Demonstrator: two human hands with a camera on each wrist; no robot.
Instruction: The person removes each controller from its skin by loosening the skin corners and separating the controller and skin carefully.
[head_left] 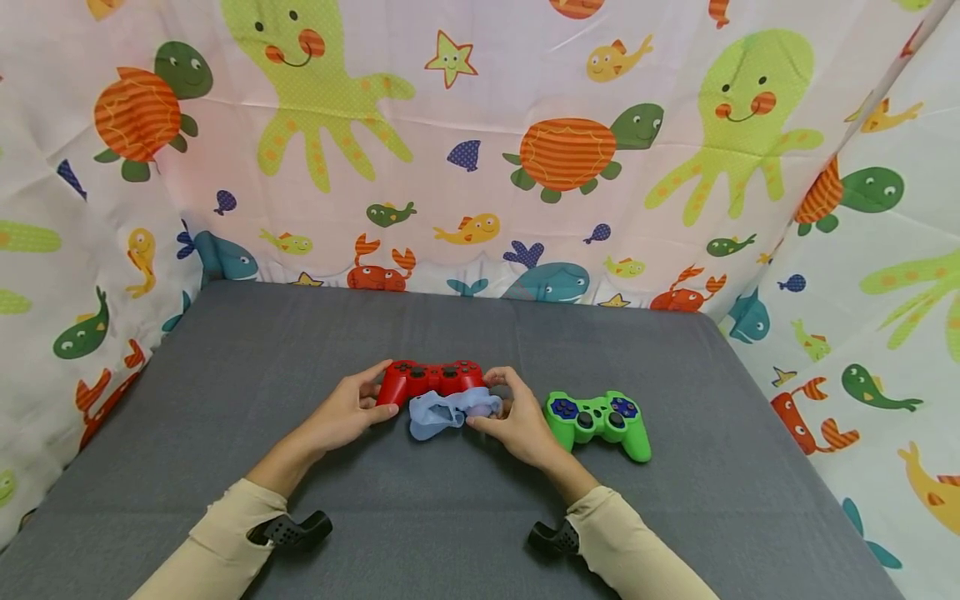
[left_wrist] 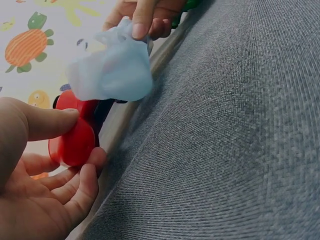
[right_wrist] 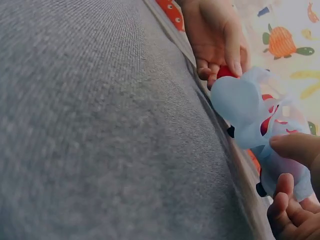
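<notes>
Left hand point(head_left: 347, 412): thumb and curled fingers point(left_wrist: 75, 187) clamp the left grip of the red pad point(head_left: 431, 379); the left wrist view shows thumb on top, fingers wrapped under. Right hand point(head_left: 517, 421): thumb and fingertips point(right_wrist: 295, 147) pinch the blue skin point(head_left: 446, 412), a soft silicone cover, against the right end of the red pad. Skin is half on: right part is over the grip, the rest hangs loose and crumpled in front of the pad's middle.

Pose: both forearms come in from the bottom edge of the head view and converge at centre frame, wrists low near the table point(head_left: 300, 350). Beige sleeves point(head_left: 225, 542) to the wrists, 1 black mount at each cuff.

Red pad sits centre frame on the grey cloth, buttons up. Green pad point(head_left: 600, 421) lies just right of the right hand, blue button clusters, untouched.

Cartoon sea-animal curtain point(head_left: 480, 133) fills the top and both sides of the frame. No readable brand or writing on either pad.
</notes>
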